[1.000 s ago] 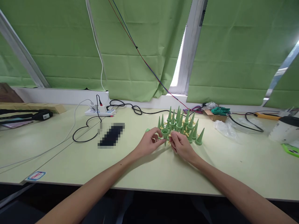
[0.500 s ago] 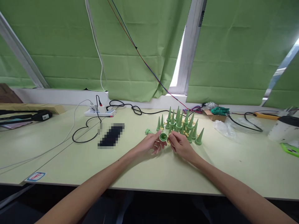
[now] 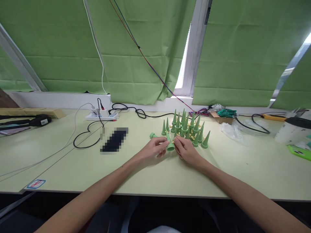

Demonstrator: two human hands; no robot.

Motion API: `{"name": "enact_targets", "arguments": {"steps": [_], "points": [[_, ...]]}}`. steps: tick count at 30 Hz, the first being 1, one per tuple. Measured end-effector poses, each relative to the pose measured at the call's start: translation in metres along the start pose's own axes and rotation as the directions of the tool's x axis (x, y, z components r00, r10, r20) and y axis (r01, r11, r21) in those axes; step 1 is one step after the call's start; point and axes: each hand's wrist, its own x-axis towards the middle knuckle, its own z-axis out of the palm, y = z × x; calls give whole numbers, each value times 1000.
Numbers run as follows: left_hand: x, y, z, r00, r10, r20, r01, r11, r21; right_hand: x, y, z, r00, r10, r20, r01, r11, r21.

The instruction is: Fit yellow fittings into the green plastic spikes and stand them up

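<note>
My left hand (image 3: 155,147) grips a green plastic watering spike (image 3: 170,147) between thumb and fingers, its pointed end up and its wide collar toward me. Close against its right side, my right hand (image 3: 185,148) is closed in a pinch on a small yellow valve at the spike, mostly covered by the fingers. Just beyond both hands stands a cluster of similar green spikes (image 3: 205,141), points up, with yellow valves among them. Another green spike (image 3: 152,135) lies on its side behind my left hand, partly hidden by it.
A power strip (image 3: 92,116) with black and white cables sits at the back left, near a pixelated dark object (image 3: 114,139). Rightward are a small cardboard box (image 3: 221,117), clear plastic bags (image 3: 232,133), a white container (image 3: 293,131) and a green phone case (image 3: 300,152). The table's front edge runs below my forearms.
The held spike has turned: its open collar faced me before, and now its side shows with the point up. My left fingers have shifted around it; the right hand keeps its pinch.
</note>
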Motion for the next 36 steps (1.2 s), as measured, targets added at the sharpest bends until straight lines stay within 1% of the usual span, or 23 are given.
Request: {"name": "enact_targets", "arguments": {"steps": [3, 7, 10, 15, 20, 23, 26, 27, 29, 32, 34, 36], "points": [[-1, 1, 2, 998, 55, -17, -52, 988, 142, 1, 3, -1, 1000, 0, 2, 0, 999, -46], [-1, 1, 6, 984, 161, -82, -133, 954, 270, 4, 5, -1, 1000, -12, -10, 11, 993, -121], [0, -1, 7, 971, 215, -108, -166, 924, 345, 4, 7, -1, 1000, -20, -11, 18, 988, -151], [0, -3, 6, 961, 252, -114, -186, 893, 411, 5, 10, 0, 1000, -21, -21, 17, 986, -167], [0, -1, 8, 960, 246, -132, -170, 890, 423, 5, 9, 0, 999, 4, -33, -9, 990, -139], [1, -1, 10, 954, 229, -195, -136, 906, 400, 5, 6, 0, 998, 44, -47, -49, 994, -93], [3, -2, 11, 939, 190, -286, -88, 938, 334, 5, 3, -1, 995, 63, -76, -67, 996, -53], [4, -3, 10, 939, 168, -300, -72, 949, 306, 5, 3, -1, 994, 60, -89, -64, 997, -44], [5, -5, 8, 955, 107, -278, -39, 970, 240, 5, 3, -2, 993, 47, -107, -51, 998, -31], [8, -8, 5, 984, -14, -175, 35, 992, 117, 6, 3, -4, 995, 8, -102, -11, 999, -32], [9, -8, 4, 989, -78, -123, 84, 996, 42, 5, 4, -4, 997, -12, -82, 9, 999, -30], [10, -7, 4, 988, -114, -103, 115, 993, 4, 4, 3, -4, 998, -10, -57, 9, 1000, -16]]}}
